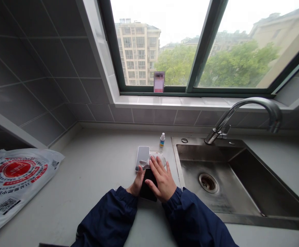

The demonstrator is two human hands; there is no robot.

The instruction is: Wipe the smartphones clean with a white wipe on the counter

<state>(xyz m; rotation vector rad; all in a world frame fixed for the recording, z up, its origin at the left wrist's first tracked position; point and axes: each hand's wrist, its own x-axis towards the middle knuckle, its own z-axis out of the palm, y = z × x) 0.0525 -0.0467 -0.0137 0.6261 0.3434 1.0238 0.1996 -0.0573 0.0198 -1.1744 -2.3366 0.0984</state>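
A black-screened smartphone (148,192) is tilted over the counter, with my left hand (136,184) closed along its left edge. Pressed on the phone's upper end is a crumpled white cloth (144,164), pinned under the extended fingers of my right hand (162,179). My right thumb lies across the dark screen. Just beyond the hands, a second phone-like slab (142,153) with a pale face and white rim lies flat. A small white bottle (162,140) with a blue and yellow label stands upright behind the cloth. Something clear and flat, partly covered, lies by the cloth.
On the right, a steel sink (176,164) is set into the light counter (100,164), with a curved chrome faucet (252,101) at its back edge. A white plastic bag (18,185) with red print lies at the left. Behind is a window (154,94).
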